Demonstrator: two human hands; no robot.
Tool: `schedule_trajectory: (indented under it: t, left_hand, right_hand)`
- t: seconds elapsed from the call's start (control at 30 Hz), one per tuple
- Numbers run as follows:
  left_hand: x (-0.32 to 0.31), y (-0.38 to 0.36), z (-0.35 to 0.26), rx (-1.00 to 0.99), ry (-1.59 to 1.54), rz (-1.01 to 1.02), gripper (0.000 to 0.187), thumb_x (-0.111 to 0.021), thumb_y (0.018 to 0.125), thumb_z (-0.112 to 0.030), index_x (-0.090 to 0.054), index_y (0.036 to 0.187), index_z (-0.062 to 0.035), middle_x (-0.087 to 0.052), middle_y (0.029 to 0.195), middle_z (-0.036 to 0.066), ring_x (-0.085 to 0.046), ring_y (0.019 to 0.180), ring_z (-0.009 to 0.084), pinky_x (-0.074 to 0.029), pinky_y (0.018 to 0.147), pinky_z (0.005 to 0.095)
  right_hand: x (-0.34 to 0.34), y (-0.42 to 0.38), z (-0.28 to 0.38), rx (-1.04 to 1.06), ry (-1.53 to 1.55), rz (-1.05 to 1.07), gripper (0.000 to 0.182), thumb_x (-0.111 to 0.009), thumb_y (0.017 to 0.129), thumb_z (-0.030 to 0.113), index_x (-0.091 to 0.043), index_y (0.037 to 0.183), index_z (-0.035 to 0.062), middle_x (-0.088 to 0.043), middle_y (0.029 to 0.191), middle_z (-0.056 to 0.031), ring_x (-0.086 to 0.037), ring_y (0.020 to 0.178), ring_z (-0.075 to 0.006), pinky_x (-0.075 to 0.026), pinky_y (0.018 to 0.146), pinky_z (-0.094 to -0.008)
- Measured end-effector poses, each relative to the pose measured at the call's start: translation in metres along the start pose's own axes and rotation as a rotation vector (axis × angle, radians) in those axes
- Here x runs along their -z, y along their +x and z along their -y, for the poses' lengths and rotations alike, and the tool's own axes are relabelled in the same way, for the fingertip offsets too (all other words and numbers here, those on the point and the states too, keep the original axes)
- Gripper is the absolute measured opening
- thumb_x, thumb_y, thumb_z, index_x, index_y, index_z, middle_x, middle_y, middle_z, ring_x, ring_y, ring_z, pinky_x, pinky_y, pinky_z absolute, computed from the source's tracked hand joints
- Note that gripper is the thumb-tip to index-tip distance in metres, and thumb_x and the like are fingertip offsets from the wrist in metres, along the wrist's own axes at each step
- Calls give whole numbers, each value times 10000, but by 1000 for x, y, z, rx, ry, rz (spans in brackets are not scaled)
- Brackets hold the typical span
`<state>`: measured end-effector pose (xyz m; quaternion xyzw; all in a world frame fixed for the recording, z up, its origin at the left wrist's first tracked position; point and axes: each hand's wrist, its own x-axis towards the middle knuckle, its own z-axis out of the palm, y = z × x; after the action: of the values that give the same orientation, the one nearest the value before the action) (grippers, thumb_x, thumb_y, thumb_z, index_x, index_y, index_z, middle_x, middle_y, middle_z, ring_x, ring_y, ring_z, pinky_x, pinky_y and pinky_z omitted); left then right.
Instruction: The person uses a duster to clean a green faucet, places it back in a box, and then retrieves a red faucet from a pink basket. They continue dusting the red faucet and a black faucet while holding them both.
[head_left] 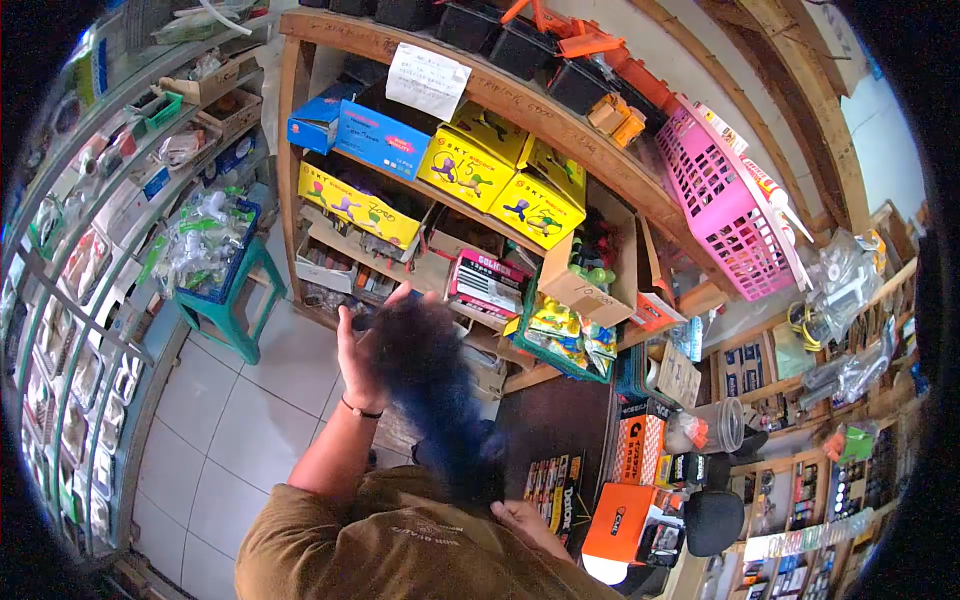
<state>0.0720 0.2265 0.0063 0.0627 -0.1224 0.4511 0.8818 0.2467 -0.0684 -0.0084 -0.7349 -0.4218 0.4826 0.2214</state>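
A dark blue-black feather duster (425, 370), smeared by motion, slants across the front of my body. My left hand (362, 360) is raised at its upper end, against or just beside the feathers, with thumb and fingertips apart; part of this hand is hidden behind the duster. Down at the lower end, my right hand (528, 524) is closed on the duster near my brown shirt (400, 540). Just beyond the upper feathers are the wooden shelves and a pink-and-black box (485, 285).
Yellow boxes (505, 190) and blue boxes (380, 138) fill the wooden shelf (480, 75). A pink basket (725, 200) hangs at upper right. A green stool (245, 300) bears packaged goods at left. Orange boxes (620, 525) stand at right; tiled floor (240, 430) lies below.
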Motion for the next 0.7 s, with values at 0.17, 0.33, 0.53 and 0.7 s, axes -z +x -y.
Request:
schedule_trajectory:
  t: [0.17, 0.33, 0.53, 0.7]
  left_hand:
    - [-14, -4, -1, 18, -373, -2, 882, -358, 775, -698, -263, 1351, -37, -367, 1322, 221, -381, 1197, 389, -319, 994, 458]
    - [-8, -3, 6, -51, 182, -101, 826, -339, 809, -659, -266, 1352, -41, -378, 1316, 196, -446, 1141, 356, -374, 939, 444]
    - [-4, -1, 10, 22, -34, 22, 849, -308, 795, -688, -262, 1357, -54, -357, 1328, 205, -429, 1146, 362, -366, 935, 445]
    - [-4, -7, 7, 5, 183, -24, 849, -291, 810, -675, -269, 1348, -18, -356, 1334, 198, -395, 1208, 282, -317, 993, 405]
  right_hand:
    - [-11, 1, 8, 87, 89, -141, 582, -418, 880, 534, -417, 630, 9, -306, 548, -37, -323, 542, -120, -315, 497, -334]
    - [-9, -2, 0, -35, -36, -28, 550, -443, 883, 505, -433, 657, 3, -325, 566, -35, -343, 554, -118, -320, 501, -322]
    - [-9, -15, 7, 55, 57, -100, 531, -447, 886, 494, -481, 701, -3, -355, 581, -39, -356, 560, -124, -334, 511, -323]
    - [-15, -8, -2, 11, 86, -91, 537, -437, 889, 496, -483, 691, -1, -367, 581, -41, -370, 569, -124, -348, 519, -324]
